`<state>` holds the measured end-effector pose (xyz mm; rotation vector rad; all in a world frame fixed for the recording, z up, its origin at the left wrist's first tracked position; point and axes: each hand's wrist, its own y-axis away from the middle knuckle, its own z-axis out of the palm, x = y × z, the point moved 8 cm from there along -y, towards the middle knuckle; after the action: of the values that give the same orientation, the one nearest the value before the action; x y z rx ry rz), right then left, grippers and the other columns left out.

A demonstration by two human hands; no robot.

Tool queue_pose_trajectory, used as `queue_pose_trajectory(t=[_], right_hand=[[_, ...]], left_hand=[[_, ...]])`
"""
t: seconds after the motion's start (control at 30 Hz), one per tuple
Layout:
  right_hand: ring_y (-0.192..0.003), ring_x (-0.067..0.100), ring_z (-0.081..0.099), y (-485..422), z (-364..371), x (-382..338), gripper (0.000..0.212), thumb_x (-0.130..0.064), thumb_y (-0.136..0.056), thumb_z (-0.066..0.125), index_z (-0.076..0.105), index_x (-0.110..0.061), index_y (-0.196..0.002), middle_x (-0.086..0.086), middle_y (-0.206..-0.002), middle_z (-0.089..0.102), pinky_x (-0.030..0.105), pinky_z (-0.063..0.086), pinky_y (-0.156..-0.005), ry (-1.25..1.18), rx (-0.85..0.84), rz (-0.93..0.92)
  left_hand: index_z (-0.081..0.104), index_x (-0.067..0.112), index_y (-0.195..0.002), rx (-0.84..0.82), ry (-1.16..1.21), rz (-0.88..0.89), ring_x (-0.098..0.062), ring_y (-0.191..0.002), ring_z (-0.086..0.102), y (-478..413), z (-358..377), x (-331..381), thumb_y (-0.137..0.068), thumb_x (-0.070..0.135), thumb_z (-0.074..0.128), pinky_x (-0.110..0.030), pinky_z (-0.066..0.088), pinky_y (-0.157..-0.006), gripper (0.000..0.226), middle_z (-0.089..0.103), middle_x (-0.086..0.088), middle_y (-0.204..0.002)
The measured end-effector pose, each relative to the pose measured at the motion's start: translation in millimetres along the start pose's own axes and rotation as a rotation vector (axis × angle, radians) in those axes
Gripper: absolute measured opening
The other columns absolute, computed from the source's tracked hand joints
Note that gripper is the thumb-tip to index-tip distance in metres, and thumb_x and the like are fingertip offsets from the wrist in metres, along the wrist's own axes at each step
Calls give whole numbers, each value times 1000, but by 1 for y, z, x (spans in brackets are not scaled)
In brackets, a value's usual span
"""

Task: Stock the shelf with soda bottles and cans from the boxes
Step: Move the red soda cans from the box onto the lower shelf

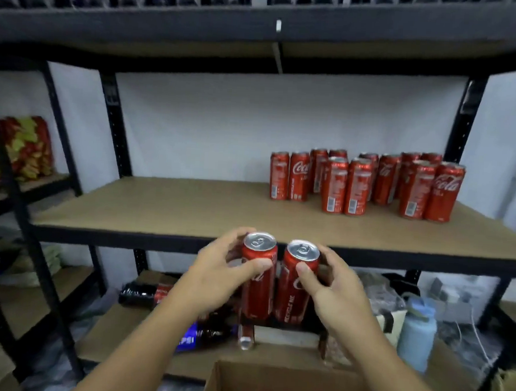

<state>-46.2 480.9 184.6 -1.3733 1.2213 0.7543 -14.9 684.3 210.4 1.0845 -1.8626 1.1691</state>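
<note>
A cluster of red cans point(369, 182) is already stood at the shelf point(171, 208) board's right end, while two more cans – one clasped in the left hand point(216, 271), one in the right hand point(332, 287) – are held just below its front edge, and further cans are left in the box point(284, 384) below.

I read "Coca-Cola" on the shelf cans point(445, 191), "RECYCLE ME" on the right held can point(294, 291), and "PEPSI", partly hidden, on a bottle point(193, 338).

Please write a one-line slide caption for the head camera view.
Two hands lift two red cans toward a shelf.
</note>
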Motion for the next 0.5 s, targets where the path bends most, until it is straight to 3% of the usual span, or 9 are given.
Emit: queue_pose_trajectory(t=[0.17, 0.3, 0.43, 0.5], right_hand=[[-96, -2, 70, -74, 17, -75, 28, -35, -97, 66, 60, -47, -121, -20, -110, 72, 31, 59, -84, -68, -69, -98], [-106, 13, 69, -129, 42, -80, 36, -48, -96, 63, 50, -50, -129, -11, -118, 70, 49, 57, -94, -33, -67, -61], [-119, 16, 59, -155, 59, -70, 49, -51, -97, 58, 37, -48, -142, -8, -132, 60, 47, 51, -101, 27, -66, -16], [-122, 16, 57, -162, 64, -62, 53, -51, -98, 56, 34, -44, -146, -7, -137, 57, 46, 51, -102, 73, -52, -9]], left_hand=[[62, 47, -120, 100, -16, 93, 2, -111, 65, -58, -46, 51, -88, 35, 76, -33, 52, -100, 36, 70, 21, -118], [56, 49, -111, 190, -57, 75, 17, -101, 59, -100, -62, 45, -93, 37, 71, -21, 50, -93, 25, 66, 24, -114], [56, 35, -125, 259, -76, 23, 4, -104, 62, -126, -64, 15, -96, 39, 67, -30, 53, -95, 32, 67, 18, -113], [57, 37, -126, 270, -49, 0, 0, -106, 64, -132, -61, 0, -96, 42, 66, -28, 53, -93, 32, 68, 17, -112]])
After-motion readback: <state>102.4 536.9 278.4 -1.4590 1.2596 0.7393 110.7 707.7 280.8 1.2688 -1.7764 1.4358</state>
